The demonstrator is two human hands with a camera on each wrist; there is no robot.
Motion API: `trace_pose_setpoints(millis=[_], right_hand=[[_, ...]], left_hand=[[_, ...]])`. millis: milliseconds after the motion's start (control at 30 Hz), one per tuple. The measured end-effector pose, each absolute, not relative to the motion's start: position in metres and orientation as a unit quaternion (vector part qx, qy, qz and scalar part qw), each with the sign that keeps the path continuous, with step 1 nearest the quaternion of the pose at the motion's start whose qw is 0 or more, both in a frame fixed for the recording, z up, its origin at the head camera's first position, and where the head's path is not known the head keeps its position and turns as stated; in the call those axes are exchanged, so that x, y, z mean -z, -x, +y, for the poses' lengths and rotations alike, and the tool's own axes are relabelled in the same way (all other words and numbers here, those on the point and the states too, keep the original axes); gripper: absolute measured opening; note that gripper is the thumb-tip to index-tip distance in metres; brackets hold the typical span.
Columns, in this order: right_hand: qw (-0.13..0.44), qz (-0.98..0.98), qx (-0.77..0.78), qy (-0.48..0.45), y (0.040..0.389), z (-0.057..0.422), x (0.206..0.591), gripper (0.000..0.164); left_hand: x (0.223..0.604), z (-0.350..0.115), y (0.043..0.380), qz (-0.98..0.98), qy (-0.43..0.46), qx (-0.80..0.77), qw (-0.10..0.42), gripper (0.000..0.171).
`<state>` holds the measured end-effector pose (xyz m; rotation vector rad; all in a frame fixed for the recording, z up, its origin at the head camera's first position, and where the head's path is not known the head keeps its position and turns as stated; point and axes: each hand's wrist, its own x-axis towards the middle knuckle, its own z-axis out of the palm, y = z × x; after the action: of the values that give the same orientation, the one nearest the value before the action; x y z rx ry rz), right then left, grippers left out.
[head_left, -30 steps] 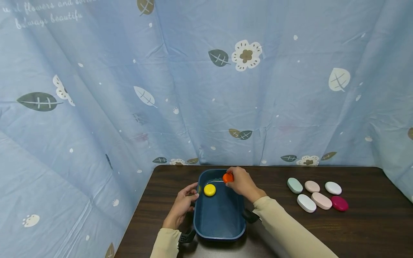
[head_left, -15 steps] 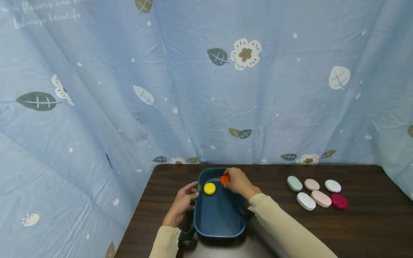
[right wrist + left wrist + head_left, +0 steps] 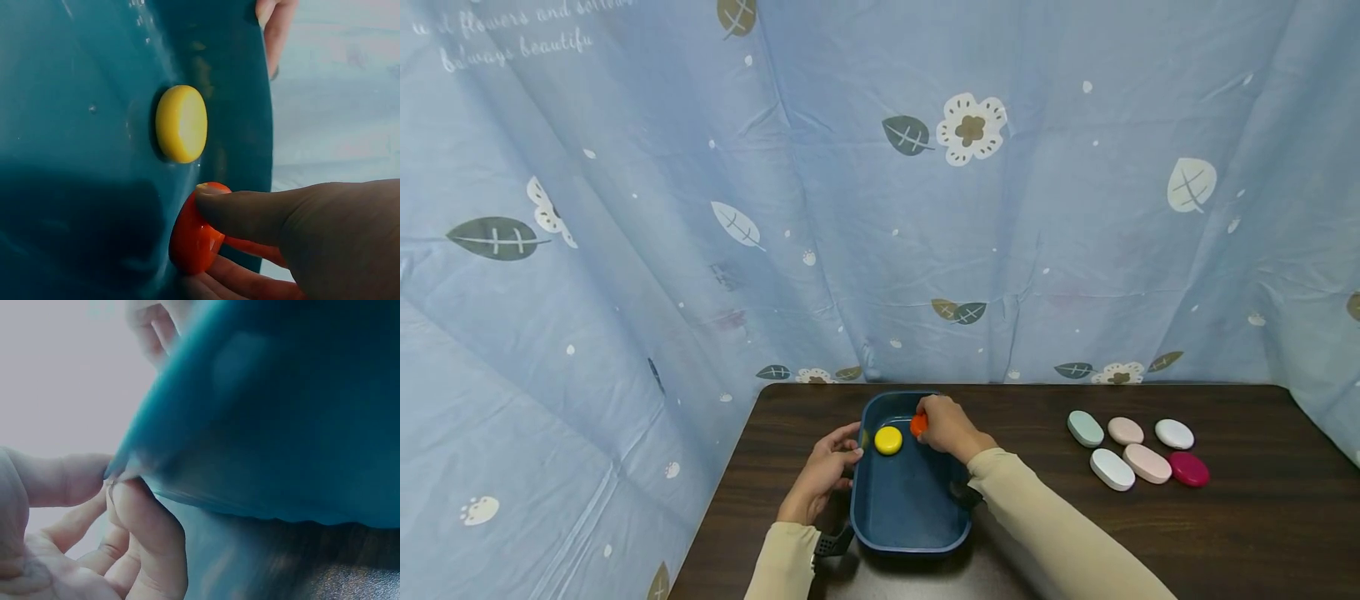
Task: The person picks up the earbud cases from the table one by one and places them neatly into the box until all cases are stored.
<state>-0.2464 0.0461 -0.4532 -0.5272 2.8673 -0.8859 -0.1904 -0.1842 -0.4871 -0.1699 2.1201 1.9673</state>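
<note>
My left hand [image 3: 822,475] pinches the left rim of a deep blue plastic tray [image 3: 912,515]; the left wrist view shows the thumb and a finger meeting at its edge. Inside the tray my right hand [image 3: 951,428] grips a glossy orange-red oval piece [image 3: 192,240], thumb on one side and fingers on the other. Beside it, a smooth yellow rounded piece [image 3: 181,124] lies on the tray floor near the wall. In the head view, the fingers partly cover the orange-red piece. Whether it touches the floor I cannot tell.
On the dark wooden table [image 3: 1015,517], to the right, lie several smooth ovals: a pale green one [image 3: 1086,429], white ones [image 3: 1112,470], pale pink ones [image 3: 1147,464] and a magenta one [image 3: 1189,470]. A blue patterned curtain [image 3: 850,208] hangs behind the table.
My right hand has moved slightly left and lower in the tray with the orange-red piece, closer to the yellow one. My left hand stays at the rim.
</note>
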Motion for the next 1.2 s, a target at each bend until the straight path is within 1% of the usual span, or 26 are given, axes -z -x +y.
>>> trace_pose_setpoints(millis=[367,567,667,900,1200], right_hand=[[0.058,0.940,0.282,0.181,0.241,0.044,0.460,0.034],[0.064,0.931,0.313,0.180,0.239,0.046,0.460,0.034],[0.044,0.925,0.332,0.179,0.236,0.052,0.454,0.035],[-0.033,0.914,0.371,0.162,0.220,0.078,0.434,0.035],[-0.072,0.900,0.408,0.137,0.199,0.132,0.432,0.036]], left_hand=[[0.481,-0.182,0.189,0.737,0.067,-0.660,0.129,0.052],[0.480,-0.181,0.188,0.740,0.067,-0.656,0.129,0.053],[0.480,-0.181,0.188,0.740,0.070,-0.656,0.133,0.053],[0.479,-0.181,0.186,0.741,0.063,-0.657,0.127,0.052],[0.479,-0.184,0.187,0.747,0.068,-0.652,0.115,0.051]])
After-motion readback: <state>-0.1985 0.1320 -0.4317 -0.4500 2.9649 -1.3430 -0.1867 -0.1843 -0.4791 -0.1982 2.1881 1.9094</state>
